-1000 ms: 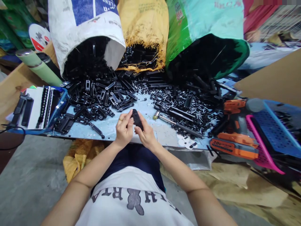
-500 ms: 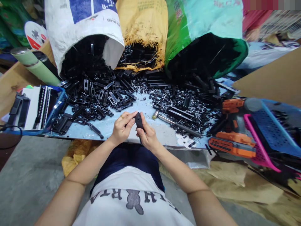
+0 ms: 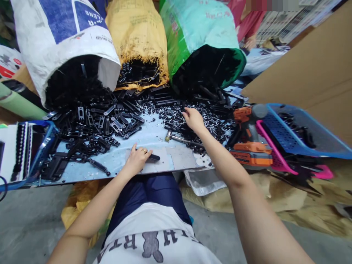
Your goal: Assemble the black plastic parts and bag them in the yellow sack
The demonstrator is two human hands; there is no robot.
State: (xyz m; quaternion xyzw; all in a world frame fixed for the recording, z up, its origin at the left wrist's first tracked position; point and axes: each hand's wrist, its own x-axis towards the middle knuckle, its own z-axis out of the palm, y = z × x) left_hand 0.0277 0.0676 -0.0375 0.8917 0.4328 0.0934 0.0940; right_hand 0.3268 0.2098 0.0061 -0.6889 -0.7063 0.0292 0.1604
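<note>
My left hand [image 3: 137, 158] rests at the front of the table with its fingers closed round a narrow black plastic part [image 3: 154, 157], whose end sticks out to the right. Over the heap of small silver pins with black heads [image 3: 176, 116] is my right hand [image 3: 193, 120], its thumb and forefinger drawn together among them. Anything between those fingertips is too small to make out. Just below the right hand lies a small hammer [image 3: 177, 138] with a metal handle and a yellowish face. Black slotted parts [image 3: 110, 123] form a pile on the left.
White [image 3: 79, 44], yellow [image 3: 134, 33] and green [image 3: 203, 29] sacks lie open at the back, spilling black parts. On the right are an orange cordless drill [image 3: 251, 154] and a blue basket [image 3: 310, 143]. A person's red sleeve [image 3: 251, 25] shows behind.
My hands have parted. The left has lowered the black part to the table's front, while the right has let go of it and reached forward to the pins. The view has shifted right.
</note>
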